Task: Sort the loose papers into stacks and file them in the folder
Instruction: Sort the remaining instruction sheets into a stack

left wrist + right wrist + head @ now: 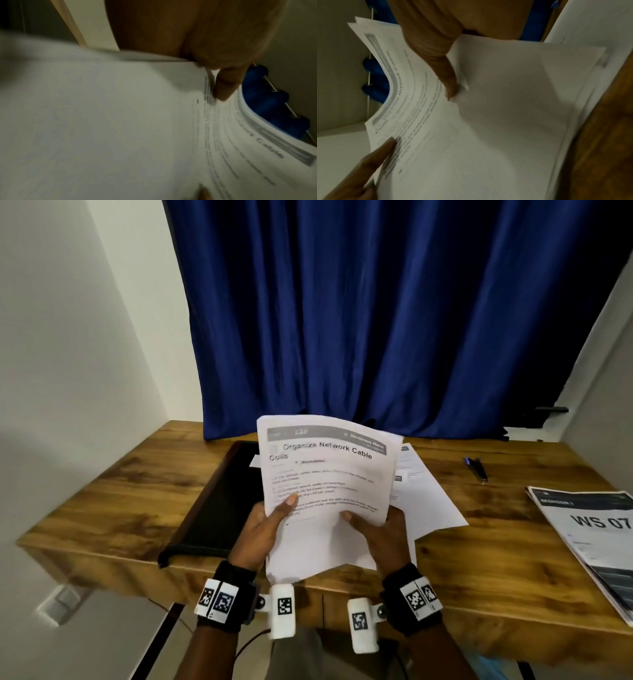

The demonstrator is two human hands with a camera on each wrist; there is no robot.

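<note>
A sheaf of white printed papers, its top sheet headed "Organize Network Cable Coils", is lifted above the desk's front edge. My left hand grips its left side, thumb on the print. My right hand grips the lower right, thumb on top. In the left wrist view the thumb presses the sheaf of papers. The right wrist view shows my right thumb on the same papers. More loose sheets lie on the desk behind. A black folder lies flat to the left.
The wooden desk stands against a blue curtain. A second stack of papers marked "WS 07" lies at the right edge. A dark pen lies at the back right. White walls close in on both sides.
</note>
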